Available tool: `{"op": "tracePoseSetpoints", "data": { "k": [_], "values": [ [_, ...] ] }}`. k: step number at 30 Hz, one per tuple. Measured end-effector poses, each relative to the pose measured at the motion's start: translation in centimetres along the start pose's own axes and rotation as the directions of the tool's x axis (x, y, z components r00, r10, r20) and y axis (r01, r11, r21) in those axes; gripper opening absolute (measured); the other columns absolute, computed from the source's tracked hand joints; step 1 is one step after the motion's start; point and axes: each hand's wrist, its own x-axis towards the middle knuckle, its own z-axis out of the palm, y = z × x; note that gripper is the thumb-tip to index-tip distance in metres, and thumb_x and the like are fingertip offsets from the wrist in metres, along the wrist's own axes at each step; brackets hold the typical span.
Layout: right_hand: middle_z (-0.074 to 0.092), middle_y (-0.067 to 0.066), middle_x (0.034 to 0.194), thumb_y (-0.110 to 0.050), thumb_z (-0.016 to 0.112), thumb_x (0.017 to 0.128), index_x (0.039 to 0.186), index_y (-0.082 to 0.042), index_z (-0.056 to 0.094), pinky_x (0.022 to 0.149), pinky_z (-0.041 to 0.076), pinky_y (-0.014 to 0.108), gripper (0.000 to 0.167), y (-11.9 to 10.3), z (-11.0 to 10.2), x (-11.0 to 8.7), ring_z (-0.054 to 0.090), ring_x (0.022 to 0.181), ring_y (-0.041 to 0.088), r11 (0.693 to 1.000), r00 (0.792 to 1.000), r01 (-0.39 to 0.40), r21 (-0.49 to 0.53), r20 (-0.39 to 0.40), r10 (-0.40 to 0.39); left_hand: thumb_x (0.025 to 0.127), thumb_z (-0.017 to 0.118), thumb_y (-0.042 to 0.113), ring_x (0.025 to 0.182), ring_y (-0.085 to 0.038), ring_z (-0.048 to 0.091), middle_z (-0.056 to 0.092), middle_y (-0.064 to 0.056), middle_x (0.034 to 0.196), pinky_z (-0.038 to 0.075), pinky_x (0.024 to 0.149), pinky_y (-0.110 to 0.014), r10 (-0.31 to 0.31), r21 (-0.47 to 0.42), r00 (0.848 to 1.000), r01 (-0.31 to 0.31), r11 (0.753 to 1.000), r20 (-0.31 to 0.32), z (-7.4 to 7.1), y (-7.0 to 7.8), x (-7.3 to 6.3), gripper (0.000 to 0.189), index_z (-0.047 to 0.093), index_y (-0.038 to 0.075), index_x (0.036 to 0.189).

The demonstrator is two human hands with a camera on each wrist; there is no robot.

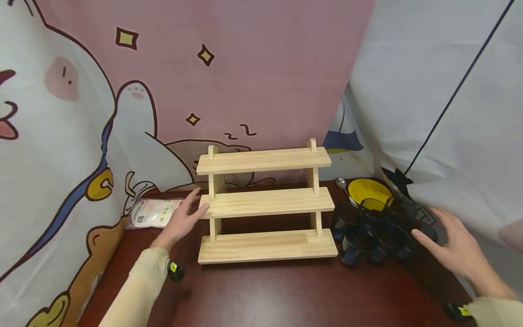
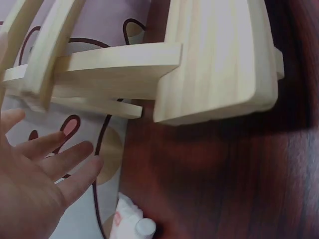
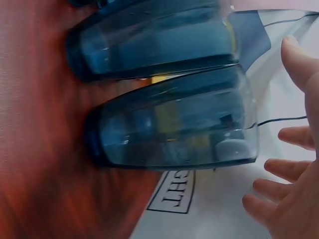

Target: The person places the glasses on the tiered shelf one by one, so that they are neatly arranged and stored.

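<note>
A three-tier wooden shelf stand (image 1: pixel 267 203) stands on the dark red-brown table, with bare boards. My left hand (image 1: pixel 182 221) is at its left side, fingers extended, and the thumb overlaps the end of the middle board in the head view. The left wrist view shows the palm and spread fingers (image 2: pixel 75 159) beside the stand. To the right of the stand, several dark blue glasses (image 1: pixel 359 238) are grouped on the table. My right hand (image 1: pixel 459 247) is just right of them with thumb and fingers apart. In the right wrist view it faces the rim of the nearest glass (image 3: pixel 174 124).
Behind the glasses lie a yellow plate (image 1: pixel 369 190) and a spoon (image 1: pixel 341 184). A dark grey lettered item (image 1: pixel 429 218) lies near my right hand. At the back left is a white plastic package (image 1: pixel 153 212). Printed cloth (image 1: pixel 269 77) hangs behind and at both sides.
</note>
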Motion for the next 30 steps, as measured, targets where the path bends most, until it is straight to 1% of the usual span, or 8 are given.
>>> {"op": "tracePoseSetpoints", "data": {
  "k": [9,14,15,17,19,21,26,30],
  "values": [
    [0.037,0.049,0.145,-0.040,0.069,0.102,0.162,0.012,0.012,0.083,0.043,0.074,0.097,1.3,2.2,0.0,0.047,0.118,0.067,0.993,0.989,-0.094,0.070,0.119,0.085,0.100,0.063,0.061,0.157,-0.040,0.022,0.025,-0.013,0.173,0.021,0.123,-0.065,-0.051,-0.039,0.999,0.051,0.998,0.012,1.0,-0.8,0.4,0.087,0.023,0.027,0.169],
    [0.032,0.051,0.148,-0.043,0.065,0.104,0.164,0.007,0.007,0.081,0.044,0.073,0.098,2.3,2.6,-0.7,0.045,0.118,0.068,0.979,0.975,-0.175,0.102,0.155,0.158,0.096,0.070,0.059,0.158,-0.038,0.020,0.025,-0.010,0.173,0.021,0.124,-0.063,-0.057,-0.110,0.998,0.058,0.992,0.018,1.9,-0.6,0.7,0.091,0.024,0.031,0.169],
    [0.031,0.051,0.149,-0.043,0.066,0.104,0.165,0.005,0.007,0.085,0.047,0.067,0.098,2.6,2.5,-0.9,0.051,0.119,0.059,0.976,0.974,-0.186,0.112,0.153,0.168,0.096,0.071,0.058,0.158,-0.037,0.020,0.025,-0.009,0.173,0.021,0.124,-0.062,-0.054,-0.127,0.998,0.056,0.990,0.015,2.1,-0.5,0.8,0.091,0.024,0.031,0.169],
    [0.035,0.049,0.148,-0.039,0.070,0.102,0.166,0.003,0.010,0.086,0.054,0.045,0.097,3.0,2.8,-1.0,0.063,0.114,0.025,0.971,0.978,-0.182,0.155,0.135,0.161,0.096,0.073,0.055,0.159,-0.036,0.020,0.025,-0.008,0.173,0.021,0.125,-0.060,-0.049,-0.164,0.999,0.050,0.985,0.007,2.4,-0.7,1.0,0.091,0.025,0.030,0.169],
    [0.041,0.047,0.145,-0.035,0.074,0.100,0.166,0.002,0.013,0.076,0.051,0.022,0.096,3.3,3.0,-1.2,0.056,0.101,-0.008,0.966,0.983,-0.165,0.197,0.112,0.146,0.097,0.075,0.050,0.159,-0.034,0.019,0.025,-0.007,0.173,0.020,0.125,-0.059,-0.036,-0.202,0.999,0.035,0.979,-0.003,2.6,-0.8,1.1,0.090,0.025,0.029,0.169],
    [0.045,0.044,0.142,-0.032,0.078,0.098,0.167,0.000,0.015,0.065,0.041,0.007,0.098,3.6,3.3,-1.3,0.038,0.093,-0.026,0.960,0.986,-0.156,0.233,0.096,0.137,0.097,0.076,0.045,0.159,-0.032,0.019,0.026,-0.006,0.173,0.020,0.126,-0.057,-0.026,-0.241,1.000,0.023,0.970,-0.008,2.9,-0.9,1.2,0.089,0.026,0.028,0.168],
    [0.046,0.039,0.139,-0.031,0.084,0.093,0.168,-0.005,0.017,0.065,0.044,0.006,0.103,3.7,4.0,-1.7,0.040,0.091,-0.029,0.944,0.983,-0.181,0.276,0.082,0.164,0.095,0.081,0.036,0.157,-0.032,0.025,0.030,-0.007,0.171,0.024,0.124,-0.057,-0.018,-0.295,1.000,0.012,0.955,-0.020,3.2,-1.2,1.3,0.090,0.029,0.027,0.168],
    [0.051,0.012,0.132,-0.030,0.086,0.091,0.165,-0.006,0.024,0.068,0.042,0.003,0.099,3.7,4.7,-1.6,0.039,0.094,-0.027,0.937,0.983,-0.182,0.299,0.036,0.180,0.091,0.085,0.033,0.153,-0.031,0.033,0.035,-0.007,0.169,0.031,0.121,-0.055,-0.015,-0.328,0.999,0.001,0.945,-0.042,3.3,-1.3,1.2,0.094,0.030,0.028,0.167]
  ]
}}
